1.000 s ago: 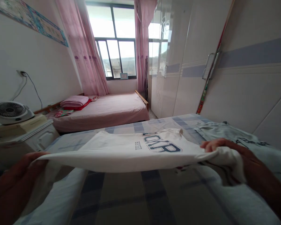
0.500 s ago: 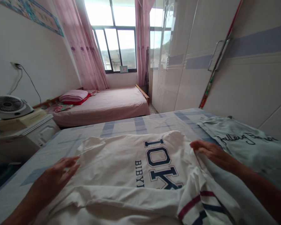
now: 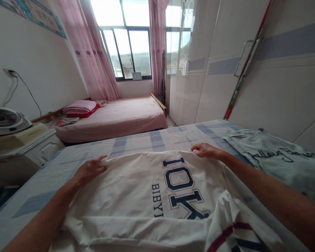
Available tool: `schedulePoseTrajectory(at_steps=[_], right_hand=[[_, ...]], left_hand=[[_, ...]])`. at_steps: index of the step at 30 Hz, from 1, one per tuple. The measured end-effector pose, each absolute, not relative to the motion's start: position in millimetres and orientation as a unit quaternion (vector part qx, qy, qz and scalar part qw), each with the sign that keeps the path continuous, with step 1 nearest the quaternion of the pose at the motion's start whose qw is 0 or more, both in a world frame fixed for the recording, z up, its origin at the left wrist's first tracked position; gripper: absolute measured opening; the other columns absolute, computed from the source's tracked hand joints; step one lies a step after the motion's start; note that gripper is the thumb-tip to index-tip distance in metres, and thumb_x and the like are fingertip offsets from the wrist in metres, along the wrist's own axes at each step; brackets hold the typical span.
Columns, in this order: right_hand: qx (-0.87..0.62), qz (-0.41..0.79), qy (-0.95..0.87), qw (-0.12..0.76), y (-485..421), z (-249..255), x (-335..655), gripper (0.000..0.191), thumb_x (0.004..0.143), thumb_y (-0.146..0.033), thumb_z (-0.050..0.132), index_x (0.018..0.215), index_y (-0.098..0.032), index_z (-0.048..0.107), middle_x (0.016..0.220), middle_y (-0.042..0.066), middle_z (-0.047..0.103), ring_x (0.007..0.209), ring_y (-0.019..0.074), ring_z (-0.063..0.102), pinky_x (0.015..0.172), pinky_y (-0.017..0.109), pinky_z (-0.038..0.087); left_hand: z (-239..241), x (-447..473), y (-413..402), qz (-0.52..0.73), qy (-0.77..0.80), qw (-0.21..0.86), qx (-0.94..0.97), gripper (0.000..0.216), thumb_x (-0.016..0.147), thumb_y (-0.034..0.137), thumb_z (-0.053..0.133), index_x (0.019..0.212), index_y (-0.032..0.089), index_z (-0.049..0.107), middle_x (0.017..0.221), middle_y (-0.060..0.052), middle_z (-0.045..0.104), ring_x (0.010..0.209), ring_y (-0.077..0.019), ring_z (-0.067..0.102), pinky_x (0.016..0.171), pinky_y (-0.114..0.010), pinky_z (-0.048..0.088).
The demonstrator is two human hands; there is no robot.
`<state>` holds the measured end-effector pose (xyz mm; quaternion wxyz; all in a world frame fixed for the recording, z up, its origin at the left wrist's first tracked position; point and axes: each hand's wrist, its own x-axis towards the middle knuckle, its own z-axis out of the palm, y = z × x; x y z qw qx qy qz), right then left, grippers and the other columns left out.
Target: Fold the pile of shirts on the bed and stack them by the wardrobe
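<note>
A white shirt (image 3: 136, 185) with navy lettering lies spread on the bed, its print turned sideways to me. The near part is folded over, and a sleeve with maroon and navy stripes (image 3: 232, 232) rests at the lower right. At the far left corner of the shirt, my left hand (image 3: 91, 169) pinches the edge, fingers closed. My right hand (image 3: 206, 151) grips the far edge toward the right, above the lettering, with its fingertips curled on the cloth.
The bed (image 3: 131, 141) has a blue-and-white patterned sheet. A pale green garment (image 3: 280, 157) with dark script lies at the right. Beyond stand a pink-covered bed (image 3: 120, 113) and a white wardrobe (image 3: 215, 94). A fan (image 3: 7, 120) sits on a cabinet at the left.
Both hands have moved from the shirt's sides to its far edge, the left going right and forward, the right going left. The far edge now lies straighter.
</note>
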<state>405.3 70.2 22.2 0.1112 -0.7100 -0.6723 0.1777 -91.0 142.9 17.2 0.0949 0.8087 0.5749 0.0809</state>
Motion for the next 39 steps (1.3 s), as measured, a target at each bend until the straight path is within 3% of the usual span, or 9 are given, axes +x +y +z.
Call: schedulePoseTrajectory(at_steps=[4, 9, 15, 20, 26, 29, 32, 36, 39], right_hand=[[-0.639, 0.177, -0.745, 0.073, 41, 42, 401, 0.021, 0.067, -0.02, 0.055, 0.082, -0.021, 0.069, 0.08, 0.002, 0.069, 0.073, 0.0183, 0.061, 0.064, 0.026, 0.043], [-0.662, -0.029, -0.715, 0.224, 38, 95, 412, 0.016, 0.077, -0.025, 0.049, 0.085, -0.018, 0.06, 0.088, 0.006, 0.065, 0.08, 0.0194, 0.058, 0.076, 0.031, 0.042], [-0.703, -0.111, -0.642, 0.284, 105, 124, 399, 0.03, 0.087, -0.027, 0.04, 0.107, -0.012, 0.057, 0.115, 0.015, 0.056, 0.106, 0.0245, 0.053, 0.094, 0.037, 0.038], [-0.723, -0.073, -0.631, 0.272, 120, 89, 380, 0.049, 0.082, -0.021, 0.049, 0.129, -0.006, 0.048, 0.128, 0.02, 0.049, 0.11, 0.0258, 0.055, 0.096, 0.036, 0.042], [-0.579, 0.204, -0.766, 0.193, 1, 51, 390, 0.046, 0.087, -0.04, 0.052, 0.131, -0.03, 0.054, 0.136, 0.004, 0.053, 0.127, 0.0261, 0.047, 0.106, 0.042, 0.038], [-0.581, 0.28, -0.75, 0.146, -65, 36, 406, 0.062, 0.078, -0.042, 0.065, 0.137, -0.039, 0.047, 0.144, 0.0, 0.045, 0.133, 0.0285, 0.039, 0.108, 0.043, 0.035], [-0.611, 0.244, -0.737, 0.155, -95, 12, 413, 0.074, 0.068, -0.039, 0.073, 0.138, -0.038, 0.047, 0.145, 0.003, 0.044, 0.133, 0.0319, 0.039, 0.105, 0.045, 0.038], [-0.629, 0.163, -0.722, 0.238, -90, -1, 399, 0.035, 0.071, -0.034, 0.064, 0.104, -0.029, 0.072, 0.119, 0.008, 0.066, 0.117, 0.0327, 0.056, 0.101, 0.046, 0.043], [-0.645, 0.174, -0.678, 0.307, -85, 24, 393, 0.025, 0.076, -0.038, 0.056, 0.09, -0.026, 0.071, 0.096, 0.006, 0.072, 0.093, 0.0294, 0.066, 0.085, 0.041, 0.053]], left_hand=[[32, -111, 118, 0.091, 0.564, 0.136, 0.809, 0.037, 0.079, 0.049, 0.045, 0.084, 0.021, 0.069, 0.074, -0.001, 0.072, 0.073, -0.0218, 0.067, 0.065, -0.026, 0.049], [67, -134, 109, 0.224, 0.626, -0.018, 0.747, 0.045, 0.08, 0.055, 0.041, 0.1, 0.022, 0.064, 0.088, 0.004, 0.072, 0.08, -0.0225, 0.066, 0.07, -0.029, 0.051], [104, -90, 142, 0.188, 0.618, -0.196, 0.738, 0.06, 0.093, 0.048, 0.014, 0.121, 0.012, 0.053, 0.123, -0.004, 0.059, 0.111, -0.0292, 0.057, 0.084, -0.04, 0.045], [81, -59, 153, 0.19, 0.578, -0.17, 0.775, 0.061, 0.094, 0.042, 0.022, 0.134, 0.002, 0.043, 0.135, -0.021, 0.048, 0.124, -0.0364, 0.047, 0.096, -0.048, 0.042], [12, -110, 89, 0.106, 0.436, 0.048, 0.892, 0.053, 0.079, 0.056, 0.058, 0.126, 0.032, 0.058, 0.138, -0.002, 0.053, 0.126, -0.0247, 0.05, 0.103, -0.033, 0.044], [-7, -144, 54, 0.072, 0.466, 0.057, 0.88, 0.065, 0.066, 0.059, 0.068, 0.126, 0.035, 0.058, 0.132, -0.003, 0.059, 0.123, -0.0285, 0.053, 0.099, -0.036, 0.048], [-7, -153, 39, 0.065, 0.507, 0.042, 0.858, 0.053, 0.067, 0.051, 0.068, 0.117, 0.035, 0.065, 0.12, -0.004, 0.067, 0.11, -0.0293, 0.062, 0.091, -0.037, 0.054], [10, -146, 39, 0.119, 0.499, 0.046, 0.857, 0.022, 0.076, 0.034, 0.053, 0.085, 0.034, 0.073, 0.09, -0.001, 0.072, 0.087, -0.0234, 0.068, 0.076, -0.032, 0.057], [23, -158, 34, 0.2, 0.507, 0.05, 0.837, 0.025, 0.076, 0.049, 0.051, 0.084, 0.036, 0.071, 0.092, 0.002, 0.072, 0.087, -0.0244, 0.068, 0.074, -0.031, 0.058]])
